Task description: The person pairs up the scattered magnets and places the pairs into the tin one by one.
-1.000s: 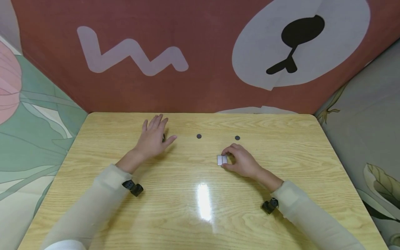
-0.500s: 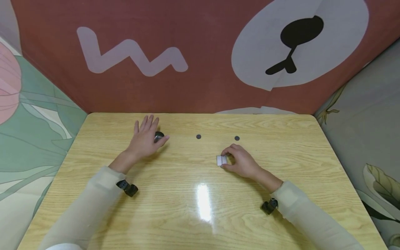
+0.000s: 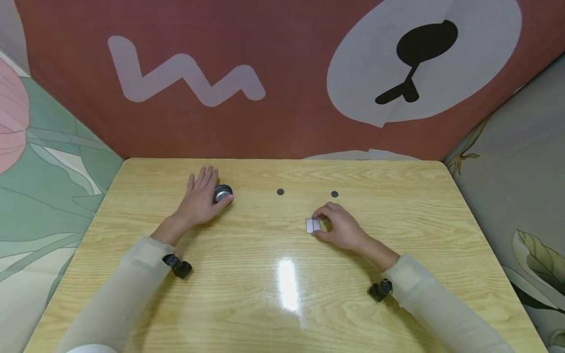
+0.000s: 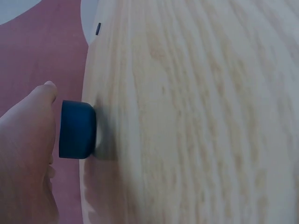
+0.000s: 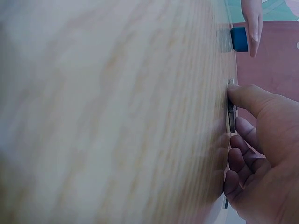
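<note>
My left hand [image 3: 196, 200] has its fingers straight out beside a short round object [image 3: 222, 193], dark at the side with a shiny metallic top. The left wrist view shows this object's teal side [image 4: 77, 129] standing on the table, with the hand close to its top; whether they touch I cannot tell. Thumb and index finger of my right hand [image 3: 343, 227] pinch a small flat whitish rectangular piece [image 3: 313, 225] with a dark line across it, low on the tabletop. In the right wrist view the piece [image 5: 231, 106] appears thin and edge-on.
Two small dark discs [image 3: 280, 192] lie toward the back of the wooden table [image 3: 247, 294]. A patterned red cloth wall [image 3: 287, 132] rises at the back edge. Printed cloths [image 3: 57, 196] hang at both sides. A bright reflection shines mid-table.
My left hand has moved left, uncovering more of the round object, which was mostly hidden behind it. My right hand and the small flat piece have stayed in place.
</note>
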`<state>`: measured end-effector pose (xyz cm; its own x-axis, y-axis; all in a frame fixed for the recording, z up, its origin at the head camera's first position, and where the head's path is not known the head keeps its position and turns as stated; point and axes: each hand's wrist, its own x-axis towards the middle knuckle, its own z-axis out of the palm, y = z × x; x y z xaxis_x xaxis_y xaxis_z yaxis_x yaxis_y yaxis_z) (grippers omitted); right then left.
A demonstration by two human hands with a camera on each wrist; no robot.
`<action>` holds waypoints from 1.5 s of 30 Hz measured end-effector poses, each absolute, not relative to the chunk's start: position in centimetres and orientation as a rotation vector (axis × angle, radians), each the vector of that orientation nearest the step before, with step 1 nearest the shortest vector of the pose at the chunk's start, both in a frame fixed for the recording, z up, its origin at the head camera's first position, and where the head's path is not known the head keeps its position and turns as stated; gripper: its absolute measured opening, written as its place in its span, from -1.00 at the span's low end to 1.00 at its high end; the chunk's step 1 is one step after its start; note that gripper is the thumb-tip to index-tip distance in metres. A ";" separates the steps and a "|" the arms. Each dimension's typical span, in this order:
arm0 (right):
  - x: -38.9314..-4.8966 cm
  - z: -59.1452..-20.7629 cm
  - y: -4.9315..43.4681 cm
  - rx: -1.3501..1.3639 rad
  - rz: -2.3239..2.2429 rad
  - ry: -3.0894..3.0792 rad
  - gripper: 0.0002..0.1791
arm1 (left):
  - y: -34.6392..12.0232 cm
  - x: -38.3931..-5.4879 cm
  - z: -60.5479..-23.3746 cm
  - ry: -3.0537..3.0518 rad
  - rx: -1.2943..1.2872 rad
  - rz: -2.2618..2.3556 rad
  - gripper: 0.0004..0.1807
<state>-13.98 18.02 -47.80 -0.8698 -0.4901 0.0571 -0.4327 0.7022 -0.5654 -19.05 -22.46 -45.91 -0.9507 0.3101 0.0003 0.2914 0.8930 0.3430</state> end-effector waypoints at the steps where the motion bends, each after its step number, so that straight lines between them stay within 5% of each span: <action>1: -14.0 -47.8 18.0 -0.761 -0.896 2.808 -0.59 | -22.5 -19.1 -46.0 3.003 0.479 0.526 0.06; 45: -14.2 -47.7 17.7 -0.730 -0.798 2.858 -0.60 | -23.1 -19.6 -47.8 2.940 0.479 0.561 0.07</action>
